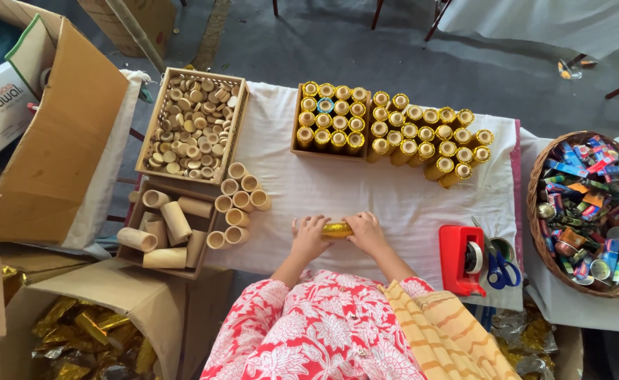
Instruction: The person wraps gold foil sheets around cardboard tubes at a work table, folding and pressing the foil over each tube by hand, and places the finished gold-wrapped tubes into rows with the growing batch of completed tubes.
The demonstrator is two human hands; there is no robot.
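Head view: left hand (309, 236) and right hand (366, 232), both grips closed on one gold-wrapped tube (337, 229) lying on the worktop (394, 204). Wrapped tubes (394, 134) fill the far rows; bare cardboard tubes (235, 204) at left remain unwrapped.

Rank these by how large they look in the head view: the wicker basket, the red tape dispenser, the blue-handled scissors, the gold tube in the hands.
1. Wicker basket
2. Red tape dispenser
3. Blue-handled scissors
4. Gold tube, mostly covered by the hands, so its rank against the scissors is unsure.
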